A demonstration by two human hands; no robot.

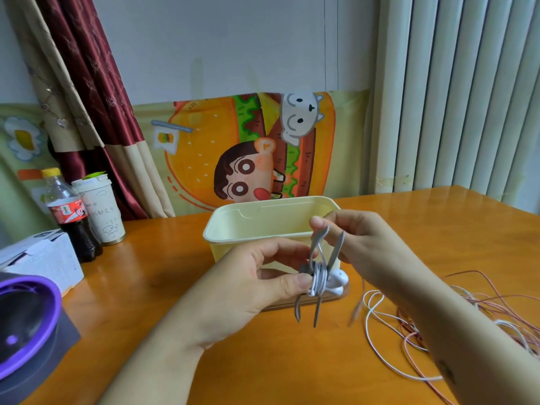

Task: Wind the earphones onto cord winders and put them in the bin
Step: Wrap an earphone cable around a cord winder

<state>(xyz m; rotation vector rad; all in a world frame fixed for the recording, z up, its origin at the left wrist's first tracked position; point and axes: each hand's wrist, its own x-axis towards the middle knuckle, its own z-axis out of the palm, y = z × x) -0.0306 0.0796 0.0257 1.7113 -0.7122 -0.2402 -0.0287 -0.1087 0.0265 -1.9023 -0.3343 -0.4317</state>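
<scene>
My left grip (257, 276) pinches the wound earphones (320, 277) on the cord winder (338, 247), centre frame; my right grip (365, 244) pinches its top prongs. I'd hold the coil taut and lock the tail.

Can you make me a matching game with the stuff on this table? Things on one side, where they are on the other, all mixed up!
Things
1. cord winder
2. bin
3. cola bottle
4. loose cords

Places
A. standing at the left of the table, beside a paper cup
B. lying on the table at the right
C. gripped by the left hand and pinched by the right hand
D. on the table just behind the hands

Pairs: 1-C, 2-D, 3-A, 4-B
</scene>
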